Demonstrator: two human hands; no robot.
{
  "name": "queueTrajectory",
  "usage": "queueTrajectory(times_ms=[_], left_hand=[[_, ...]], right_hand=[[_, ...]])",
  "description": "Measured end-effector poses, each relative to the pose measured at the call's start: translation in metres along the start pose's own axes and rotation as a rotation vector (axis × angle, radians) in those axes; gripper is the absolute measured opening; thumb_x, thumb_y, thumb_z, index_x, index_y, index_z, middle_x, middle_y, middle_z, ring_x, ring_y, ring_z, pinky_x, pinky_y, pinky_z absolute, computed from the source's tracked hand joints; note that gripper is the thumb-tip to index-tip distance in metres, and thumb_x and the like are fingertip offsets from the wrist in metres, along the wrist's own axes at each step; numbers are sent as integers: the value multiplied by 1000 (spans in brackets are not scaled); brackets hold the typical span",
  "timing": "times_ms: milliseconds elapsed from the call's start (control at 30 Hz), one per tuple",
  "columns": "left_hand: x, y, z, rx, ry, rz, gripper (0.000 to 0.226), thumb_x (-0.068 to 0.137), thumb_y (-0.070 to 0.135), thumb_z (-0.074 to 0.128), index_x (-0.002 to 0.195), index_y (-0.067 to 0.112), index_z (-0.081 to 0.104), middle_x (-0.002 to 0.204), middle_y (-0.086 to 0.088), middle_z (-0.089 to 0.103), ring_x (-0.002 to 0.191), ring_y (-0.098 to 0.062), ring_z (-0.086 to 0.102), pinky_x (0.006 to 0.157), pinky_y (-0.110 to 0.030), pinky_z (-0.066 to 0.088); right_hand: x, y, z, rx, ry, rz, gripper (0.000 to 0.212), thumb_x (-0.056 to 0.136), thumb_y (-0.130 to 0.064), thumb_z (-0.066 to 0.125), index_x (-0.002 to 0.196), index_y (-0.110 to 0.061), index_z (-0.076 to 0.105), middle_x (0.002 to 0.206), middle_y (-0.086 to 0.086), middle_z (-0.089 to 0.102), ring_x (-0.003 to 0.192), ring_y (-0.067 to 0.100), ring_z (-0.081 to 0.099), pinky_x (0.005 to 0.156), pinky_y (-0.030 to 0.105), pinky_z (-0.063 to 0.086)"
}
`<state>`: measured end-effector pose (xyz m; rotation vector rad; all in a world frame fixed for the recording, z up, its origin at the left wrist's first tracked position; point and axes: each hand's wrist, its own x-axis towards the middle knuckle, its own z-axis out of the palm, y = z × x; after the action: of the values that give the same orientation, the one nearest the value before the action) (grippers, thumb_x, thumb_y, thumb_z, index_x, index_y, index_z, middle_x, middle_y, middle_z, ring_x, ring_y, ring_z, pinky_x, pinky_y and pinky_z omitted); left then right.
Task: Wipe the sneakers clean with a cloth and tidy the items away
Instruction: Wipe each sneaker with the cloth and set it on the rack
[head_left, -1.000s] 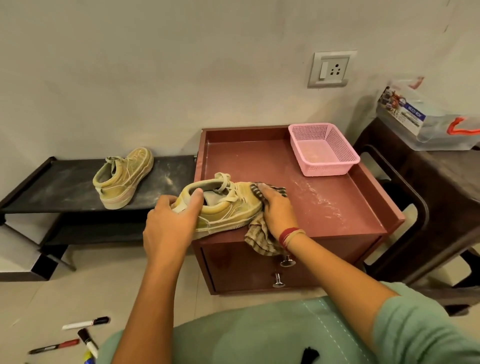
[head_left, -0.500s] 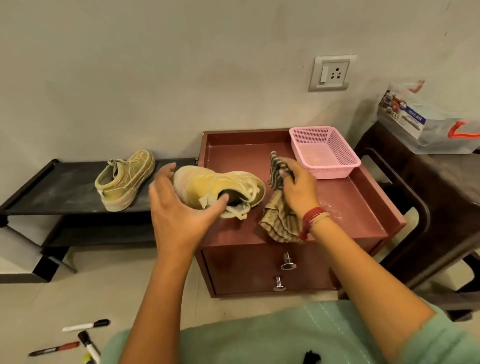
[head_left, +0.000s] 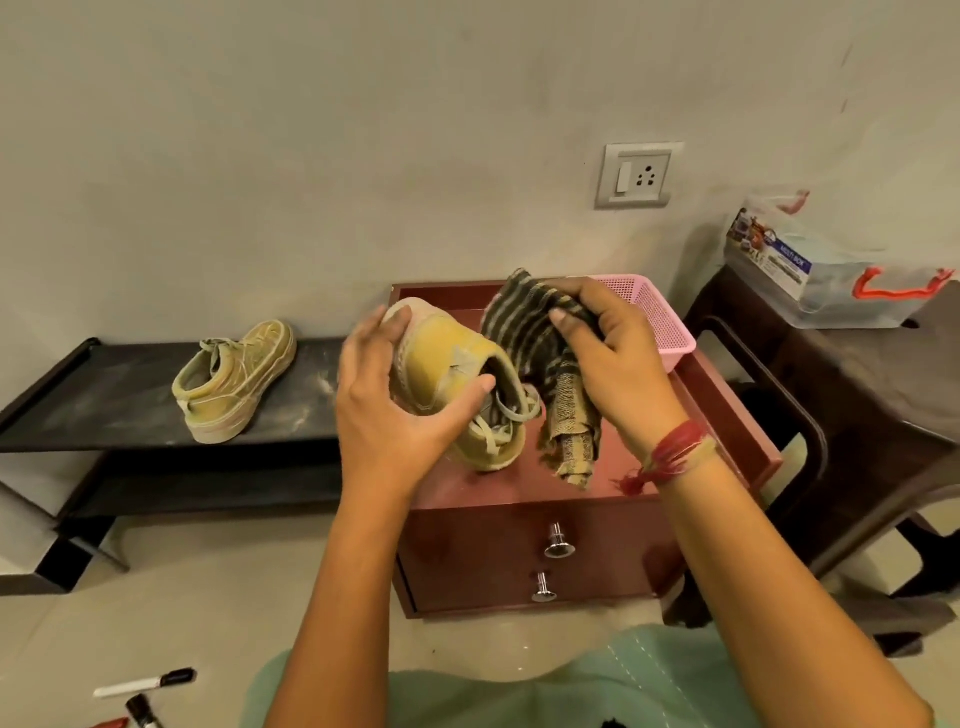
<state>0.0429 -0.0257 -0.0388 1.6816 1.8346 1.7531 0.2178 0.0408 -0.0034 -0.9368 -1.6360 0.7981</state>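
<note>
My left hand (head_left: 395, 410) grips a dusty yellow sneaker (head_left: 447, 364) by its heel end, lifted and tilted above the red-brown cabinet top (head_left: 727, 415), laces dangling. Just right of the shoe, a striped brown cloth (head_left: 540, 358) hangs down from my right hand (head_left: 608, 358), which holds it bunched. A second yellow sneaker (head_left: 234, 384) stands upright on the black low shelf (head_left: 93, 400) at the left, dusted with white powder.
A pink plastic basket (head_left: 660, 322) sits at the cabinet's back right, partly behind my right hand. A dark stool (head_left: 857, 405) with a clear storage box (head_left: 831, 270) stands to the right. Markers (head_left: 145, 686) lie on the floor at lower left. The cabinet front has two metal knobs (head_left: 556, 543).
The sneaker was lifted off the cabinet top and turned heel-up in my left hand. My right hand raised the cloth away from the shoe and up beside it.
</note>
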Motion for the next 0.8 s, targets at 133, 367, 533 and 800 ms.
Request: queueTrajectory(times_ms=[133,367,533,800], left_hand=[[1,1,4,17,-48,80,85,56,65,71,130,29,53,140,-1,36,129,-8,36,105,-23,37],[-1,0,6,-12,-72,125,88,53,63,73,130,26,54,129,8,36,123,-2,36,97,0,27],[1,-2,4,-18,-84,147,87,52,64,75,129,27,55,128,7,37,123,1,37,98,-4,30],[0,-5,-5,-10,-58,163,84,54,64,75,125,22,59,126,5,41,121,-6,43,98,-13,39]], right_hand=[[-11,-24,-1,-46,-218,-224,30,89,-1,48,112,-10,63,111,-3,66,109,6,59,96,24,45],[-17,-6,9,185,-238,41,30,90,-22,54,116,-11,63,114,2,67,108,12,61,94,32,48],[-17,-4,12,239,-246,37,25,95,-15,49,116,-9,62,108,2,67,100,7,62,83,21,48],[-19,-6,19,306,-278,53,23,95,-11,48,113,-13,61,105,-2,67,97,2,61,82,17,47]])
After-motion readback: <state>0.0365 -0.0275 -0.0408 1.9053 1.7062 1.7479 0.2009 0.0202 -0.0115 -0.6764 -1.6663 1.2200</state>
